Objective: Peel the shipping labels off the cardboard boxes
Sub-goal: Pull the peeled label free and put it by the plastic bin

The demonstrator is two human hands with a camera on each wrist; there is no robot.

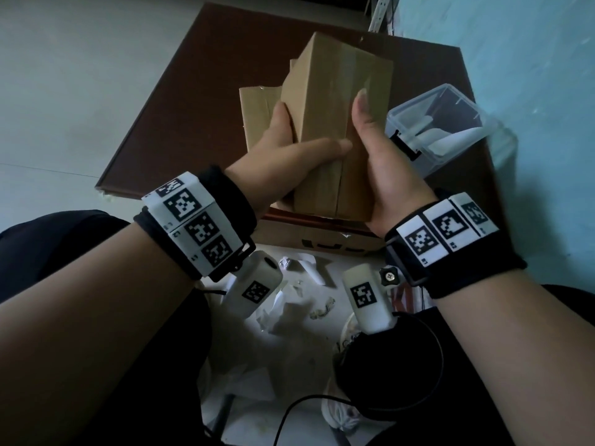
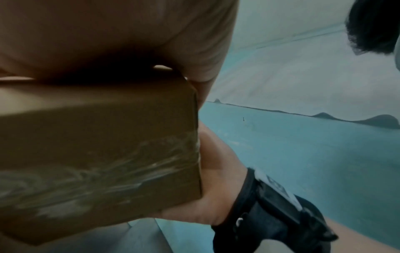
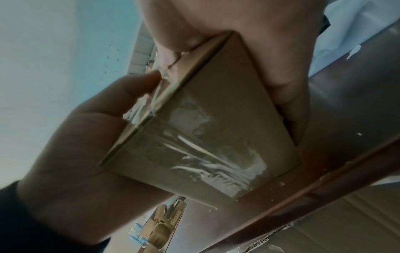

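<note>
A dark brown wooden worktop (image 1: 180, 101) was seen at the left and centre, lying low over a pale floor. A flattened piece of brown cardboard (image 1: 257, 114) lay on it, partly hidden behind the held box. The left hand (image 1: 289, 159) was wrapped round the near left side of a plain brown rectangular cardboard box (image 1: 331, 123), thumb laid across its top face, fingers curled beneath; the grip was closed firmly on it. The box was held lifted above the worktop and tilted, between both hands. Clear tape was noted along its top, and whitish torn residue on the underside in both wrist views (image 3: 216, 154); no intact label could be made out. The right hand (image 1: 383, 169) was closed on the box's right side, thumb pointing up along the edge, palm against the wall. Both wrists carried black straps with white marker tags. Below the hands, torn white paper scraps (image 1: 289, 304) were scattered on the floor. At the right, a clear plastic tub (image 1: 450, 101) holding white paper pieces stood on the worktop, near a pale blue wall (image 1: 547, 91).
</note>
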